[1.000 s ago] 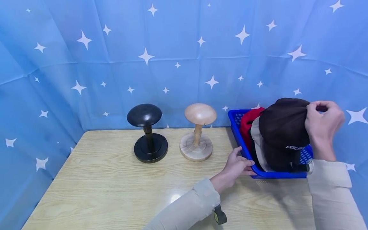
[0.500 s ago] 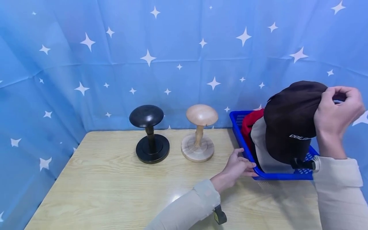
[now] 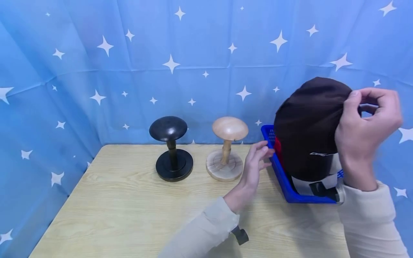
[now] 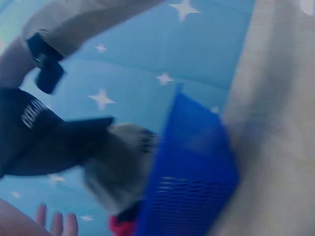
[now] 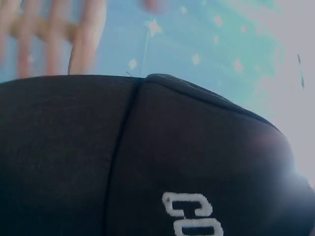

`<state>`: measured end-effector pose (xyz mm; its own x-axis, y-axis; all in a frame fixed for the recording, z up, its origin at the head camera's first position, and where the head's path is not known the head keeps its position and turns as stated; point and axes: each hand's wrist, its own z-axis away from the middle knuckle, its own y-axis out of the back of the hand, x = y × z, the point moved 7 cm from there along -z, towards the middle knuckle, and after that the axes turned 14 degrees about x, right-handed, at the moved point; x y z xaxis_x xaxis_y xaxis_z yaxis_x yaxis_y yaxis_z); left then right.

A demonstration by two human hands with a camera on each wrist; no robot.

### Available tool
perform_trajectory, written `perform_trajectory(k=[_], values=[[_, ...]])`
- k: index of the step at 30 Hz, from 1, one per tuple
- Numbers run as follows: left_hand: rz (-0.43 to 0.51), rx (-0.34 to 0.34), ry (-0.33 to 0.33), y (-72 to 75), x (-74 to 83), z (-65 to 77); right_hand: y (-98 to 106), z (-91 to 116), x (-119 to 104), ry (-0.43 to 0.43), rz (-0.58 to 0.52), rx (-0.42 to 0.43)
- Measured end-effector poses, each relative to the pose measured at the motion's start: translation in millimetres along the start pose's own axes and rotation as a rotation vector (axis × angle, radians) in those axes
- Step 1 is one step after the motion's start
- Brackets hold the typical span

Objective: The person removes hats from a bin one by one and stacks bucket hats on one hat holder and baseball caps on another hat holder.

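Note:
A dark baseball cap [image 3: 309,125] with white lettering hangs over the blue basket [image 3: 285,182], and my right hand [image 3: 368,125] pinches it at the crown. In the left wrist view the cap [image 4: 34,132] shows its brim pointing toward a grey cap [image 4: 123,164] in the basket. My left hand [image 3: 253,166] has its fingers spread out, close to the basket's left rim and holding nothing. Up close in the right wrist view, the cap [image 5: 147,147] fills the lower part, with blurred left-hand fingers [image 5: 54,39] behind it.
A black hat stand [image 3: 168,129] and a light wooden hat stand [image 3: 230,129] stand upright left of the basket, near the back edge of the wood-grain table [image 3: 129,215]. Something red [image 3: 277,148] lies in the basket. A blue star-patterned curtain [image 3: 193,43] hangs behind.
The dark cap has risen out of the basket in my right hand, then moved left. My left hand has let go of the basket rim and moved up and left.

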<state>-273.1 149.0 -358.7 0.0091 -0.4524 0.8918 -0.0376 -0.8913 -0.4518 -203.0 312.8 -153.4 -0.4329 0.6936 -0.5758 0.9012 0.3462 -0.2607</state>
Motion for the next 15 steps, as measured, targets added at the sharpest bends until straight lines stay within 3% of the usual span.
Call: perform_trajectory(k=[3, 5, 11, 15], values=[[0.071, -0.093, -0.09, -3.9, 30.9, 3.3, -4, 12, -14, -0.002, -0.073, 0.018], [0.122, -0.11, -0.163, -4.4, 48.9, 5.1, -6, 20, -20, -0.03, -0.114, 0.031], [0.208, -0.045, -0.397, 6.9, 86.3, 8.4, -15, 48, -32, -0.116, -0.24, 0.014], [0.21, -0.038, -0.425, 19.5, 96.3, 2.0, -21, 61, -24, -0.209, -0.409, -0.042]])
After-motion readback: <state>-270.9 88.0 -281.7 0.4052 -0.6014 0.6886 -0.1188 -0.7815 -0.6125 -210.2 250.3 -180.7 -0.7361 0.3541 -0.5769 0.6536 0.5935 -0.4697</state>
